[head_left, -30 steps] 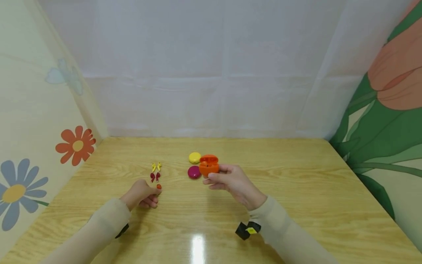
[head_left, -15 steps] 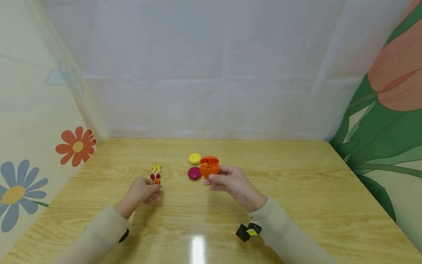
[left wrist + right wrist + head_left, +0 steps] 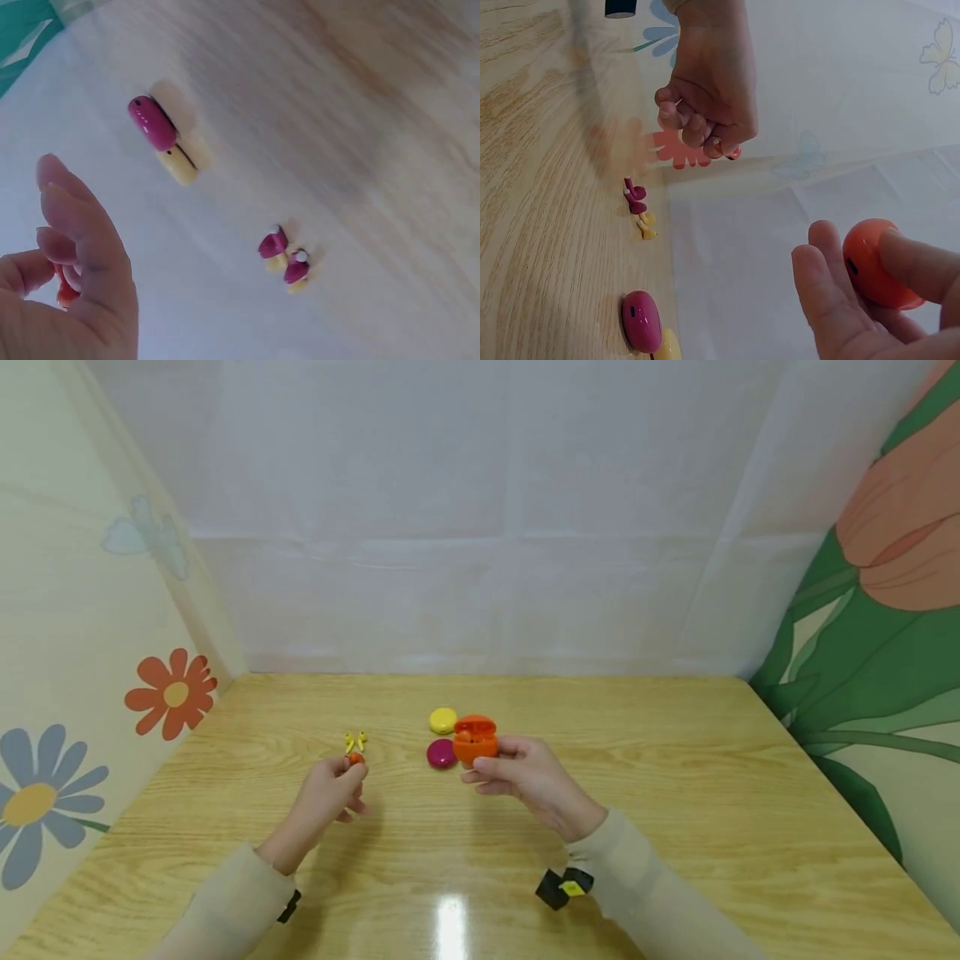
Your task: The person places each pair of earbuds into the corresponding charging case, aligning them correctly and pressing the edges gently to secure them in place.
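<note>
My left hand [image 3: 327, 797] pinches an orange earbud [image 3: 356, 759] between thumb and fingertips, raised above the table. In the left wrist view, fingers mostly hide that earbud [image 3: 66, 294]. My right hand [image 3: 540, 781] grips an orange earbud case [image 3: 476, 745], its lid raised and its inside turned toward me. An orange bud shape shows in the case's left side. A magenta pair of earbuds [image 3: 635, 198] lies beyond the left hand, mostly covered by it in the head view. Behind these is a yellow pair of earbuds [image 3: 356, 742].
A magenta case [image 3: 442, 753] and a yellow case [image 3: 443, 720] lie closed on the wooden table [image 3: 637, 827], just left of the orange case. A white curtain [image 3: 480, 527] hangs behind the table; flower-printed cloths flank it.
My left hand has lifted the orange earbud from the table and moved it away from me, over the magenta earbuds. The right hand has kept the orange case nearly still.
</note>
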### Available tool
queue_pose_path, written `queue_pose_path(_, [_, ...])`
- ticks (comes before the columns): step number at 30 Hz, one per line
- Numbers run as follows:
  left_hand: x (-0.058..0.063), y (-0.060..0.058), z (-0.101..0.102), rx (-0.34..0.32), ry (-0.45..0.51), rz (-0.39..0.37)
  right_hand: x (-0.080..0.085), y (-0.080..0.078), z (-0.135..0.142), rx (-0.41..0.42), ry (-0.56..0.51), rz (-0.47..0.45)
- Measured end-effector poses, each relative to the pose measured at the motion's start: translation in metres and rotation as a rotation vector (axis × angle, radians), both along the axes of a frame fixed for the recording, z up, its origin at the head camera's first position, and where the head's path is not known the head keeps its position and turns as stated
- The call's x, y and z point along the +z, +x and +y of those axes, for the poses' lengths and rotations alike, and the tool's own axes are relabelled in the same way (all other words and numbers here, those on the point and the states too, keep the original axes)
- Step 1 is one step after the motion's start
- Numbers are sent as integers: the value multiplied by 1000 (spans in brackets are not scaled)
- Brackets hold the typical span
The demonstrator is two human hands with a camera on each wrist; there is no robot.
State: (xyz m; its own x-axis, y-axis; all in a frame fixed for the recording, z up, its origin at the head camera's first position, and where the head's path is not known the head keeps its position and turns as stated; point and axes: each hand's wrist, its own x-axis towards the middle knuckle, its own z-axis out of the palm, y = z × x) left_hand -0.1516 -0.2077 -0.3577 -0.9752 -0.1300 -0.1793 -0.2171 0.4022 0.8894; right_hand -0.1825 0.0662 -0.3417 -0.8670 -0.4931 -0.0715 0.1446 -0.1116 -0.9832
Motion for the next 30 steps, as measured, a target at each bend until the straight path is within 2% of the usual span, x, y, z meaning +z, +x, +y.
queue_pose_path(5, [9,5,4,-82,8,31,2,1,1,-3,-4,-6])
queue_pose_path(10, [18,8,9,-119,-20,44,4,1,1,-4,-9,-9])
queue_pose_path(14, [21,9,11,-141,-17,68,3,1,2,-2,-10,-5])
queue_pose_path(30, [28,9,23,-69,0,150,2,0,0,8,-13,-4])
